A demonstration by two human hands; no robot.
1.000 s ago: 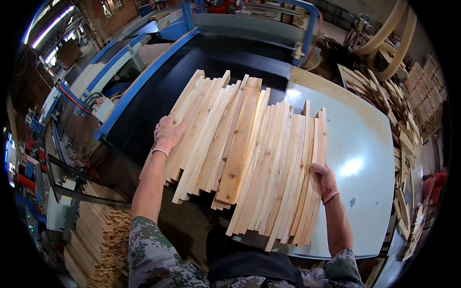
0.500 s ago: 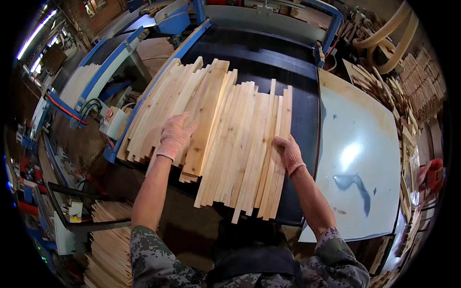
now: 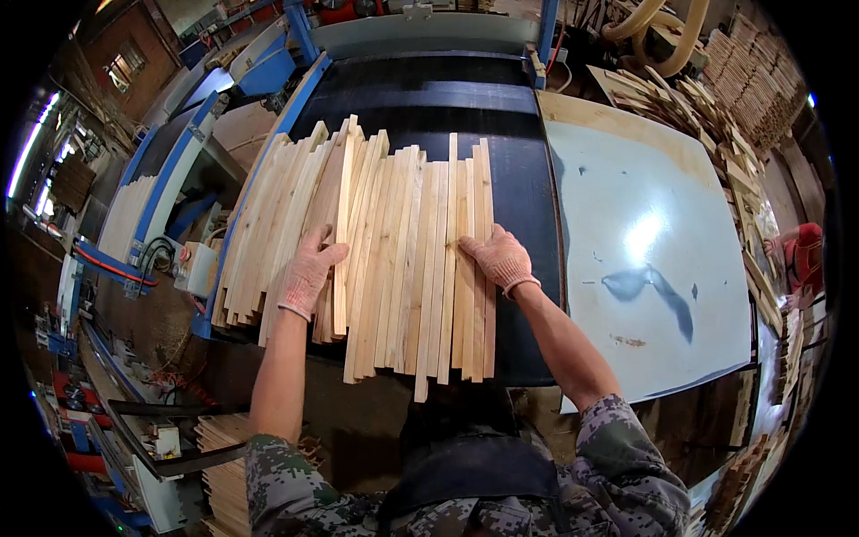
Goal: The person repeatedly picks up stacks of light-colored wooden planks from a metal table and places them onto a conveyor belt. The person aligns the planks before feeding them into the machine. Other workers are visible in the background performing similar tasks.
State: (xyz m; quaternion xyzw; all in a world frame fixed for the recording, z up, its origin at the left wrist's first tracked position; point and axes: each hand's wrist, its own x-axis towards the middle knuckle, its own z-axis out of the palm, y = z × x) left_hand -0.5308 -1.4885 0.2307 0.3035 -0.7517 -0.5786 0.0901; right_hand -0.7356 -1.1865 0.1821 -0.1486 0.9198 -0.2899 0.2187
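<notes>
A pair of gloved hands works over a wide layer of pale wooden strips [image 3: 403, 259] on a black belt [image 3: 429, 97]. Clock directions take the middle of the layer as the dial's centre, twelve pointing away from the person.

The left hand [image 3: 310, 273] lies on the strips between eight and nine o'clock, thumb and fingers apart, the thumb beside a narrow strip [image 3: 345, 224] that appears to stand proud of its neighbours. The right hand [image 3: 500, 257] is at three o'clock, on the outermost strips, its thumb on top; whether it is clamped on them or only resting cannot be told.

As for how far things have come: the strips already lie side by side, all running roughly from twelve to six, and the layer reaches close to a blue rail [image 3: 307, 89] at ten. Not yet even are the ends: they step in and out at both twelve and six, and those at six overhang the belt's near edge. The proud strip is not level with the rest.

At three, black belt shows past the layer, then a glossy pale table [image 3: 680, 179]. More strips are stacked low down at seven [image 3: 228, 483], their number hidden.
</notes>
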